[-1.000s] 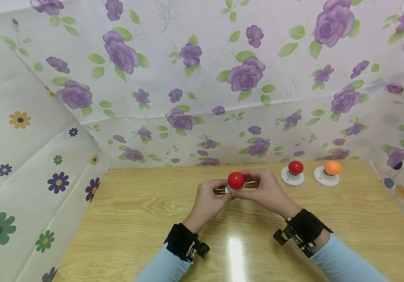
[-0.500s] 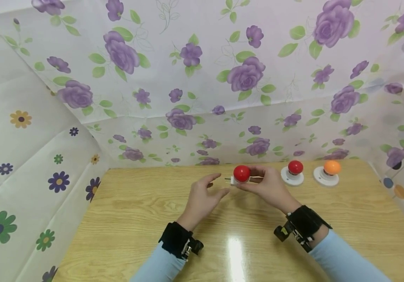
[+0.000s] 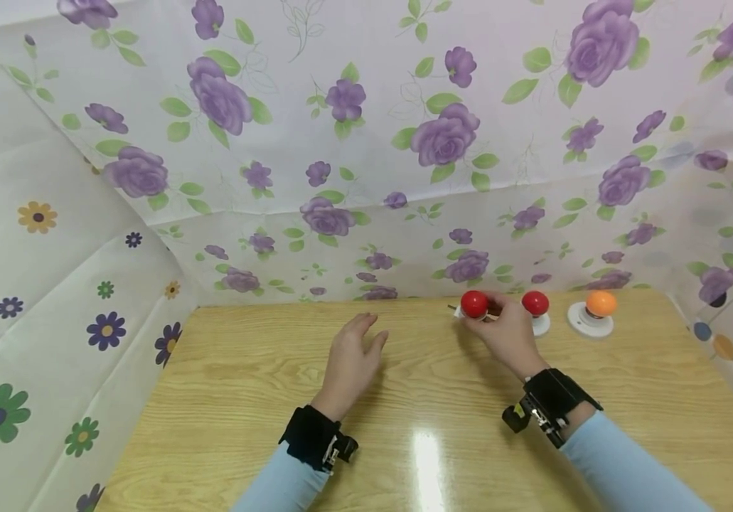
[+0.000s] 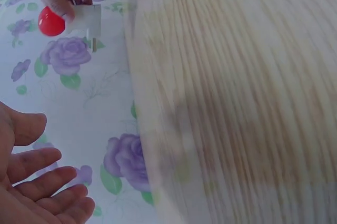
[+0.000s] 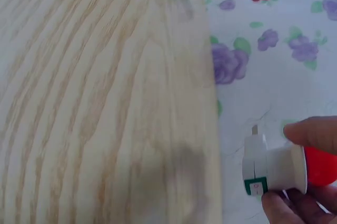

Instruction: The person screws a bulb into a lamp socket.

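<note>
My right hand holds a white plug-in bulb socket between thumb and fingers, off the table. A red light bulb is seated in it and points up. Metal prongs stick out from the plug side. In the left wrist view, the same red bulb and socket hang from the right hand's fingers at upper left. My left hand is over the middle of the table, apart from the socket, with relaxed fingers and nothing in them.
Behind the right hand, a red bulb stands in a round white base. Farther right is an orange bulb in another white base. A flowered cloth hangs along the back edge of the wooden table.
My left hand has let go of the socket and drawn back to the left. The right hand has carried the socket and its red bulb right, towards the standing bulbs.
</note>
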`<state>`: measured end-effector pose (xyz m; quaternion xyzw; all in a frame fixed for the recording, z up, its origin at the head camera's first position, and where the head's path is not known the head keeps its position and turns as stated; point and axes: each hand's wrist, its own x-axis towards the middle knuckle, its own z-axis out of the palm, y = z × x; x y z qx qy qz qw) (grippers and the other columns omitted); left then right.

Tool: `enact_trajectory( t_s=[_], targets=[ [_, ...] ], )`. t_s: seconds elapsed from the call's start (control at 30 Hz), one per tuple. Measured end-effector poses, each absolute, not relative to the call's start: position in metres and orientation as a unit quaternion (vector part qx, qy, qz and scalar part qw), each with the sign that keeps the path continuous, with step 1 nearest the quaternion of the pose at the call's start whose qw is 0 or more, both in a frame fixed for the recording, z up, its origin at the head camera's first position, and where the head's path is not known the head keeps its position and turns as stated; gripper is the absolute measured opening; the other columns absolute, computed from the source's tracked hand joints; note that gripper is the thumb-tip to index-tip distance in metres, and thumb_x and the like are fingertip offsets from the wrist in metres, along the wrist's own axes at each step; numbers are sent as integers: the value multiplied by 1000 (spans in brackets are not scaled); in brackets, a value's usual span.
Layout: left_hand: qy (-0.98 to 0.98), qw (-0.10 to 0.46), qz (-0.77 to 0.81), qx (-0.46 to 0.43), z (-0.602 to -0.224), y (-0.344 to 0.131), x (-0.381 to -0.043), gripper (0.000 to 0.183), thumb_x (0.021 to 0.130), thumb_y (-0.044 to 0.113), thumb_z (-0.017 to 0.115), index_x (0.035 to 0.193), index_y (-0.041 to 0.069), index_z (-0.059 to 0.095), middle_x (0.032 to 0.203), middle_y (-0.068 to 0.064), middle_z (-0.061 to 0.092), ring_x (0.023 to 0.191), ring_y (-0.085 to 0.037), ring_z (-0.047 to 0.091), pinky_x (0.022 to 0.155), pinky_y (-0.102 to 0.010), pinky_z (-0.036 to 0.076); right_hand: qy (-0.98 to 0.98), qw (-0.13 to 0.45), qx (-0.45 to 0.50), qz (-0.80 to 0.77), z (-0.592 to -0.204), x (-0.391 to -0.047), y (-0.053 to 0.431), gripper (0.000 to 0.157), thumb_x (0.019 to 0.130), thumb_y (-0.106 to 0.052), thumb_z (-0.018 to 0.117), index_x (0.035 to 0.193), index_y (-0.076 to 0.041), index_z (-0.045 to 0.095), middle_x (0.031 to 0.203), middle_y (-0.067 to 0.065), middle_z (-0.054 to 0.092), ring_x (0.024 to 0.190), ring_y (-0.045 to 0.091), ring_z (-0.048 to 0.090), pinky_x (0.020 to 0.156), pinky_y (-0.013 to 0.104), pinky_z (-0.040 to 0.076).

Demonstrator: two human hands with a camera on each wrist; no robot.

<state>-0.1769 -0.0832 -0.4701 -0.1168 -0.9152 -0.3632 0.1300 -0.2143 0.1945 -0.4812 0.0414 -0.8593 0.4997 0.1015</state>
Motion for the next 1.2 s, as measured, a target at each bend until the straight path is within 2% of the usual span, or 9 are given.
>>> enact_trajectory(
  t_s=[0.3,0.87,1.03,1.2],
  targets=[
    [-916,123,-368,-106,-472,-88,-177,40,93,30,57,126,8,56,132,-11,49,126,-21,39,98,-35,35,-880,108,11,462,-493,-221,198,55,73,-24,79,119,-6,57,110,10,61,95,21,58,78,32,50],
    [-914,126,-369,-111,-476,-90,-178,39,92,32,58,122,7,59,128,-13,52,124,-22,42,98,-35,36,-868,75,-22,489,-502,-224,201,54,77,-17,75,123,-2,53,114,14,58,98,24,56,82,34,47],
    [-914,126,-369,-111,-476,-91,-177,39,92,32,59,123,7,58,128,-13,52,124,-22,42,98,-36,36,-866,70,-24,495,-505,-224,202,59,77,-20,76,127,-2,50,117,14,56,100,24,56,82,33,47],
    [-916,123,-368,-104,-473,-95,-176,40,93,32,58,125,7,57,129,-13,51,124,-23,42,98,-37,36,-872,71,-28,483,-500,-214,204,74,76,-29,77,134,1,43,123,19,53,105,28,55,85,34,47]
  ],
)
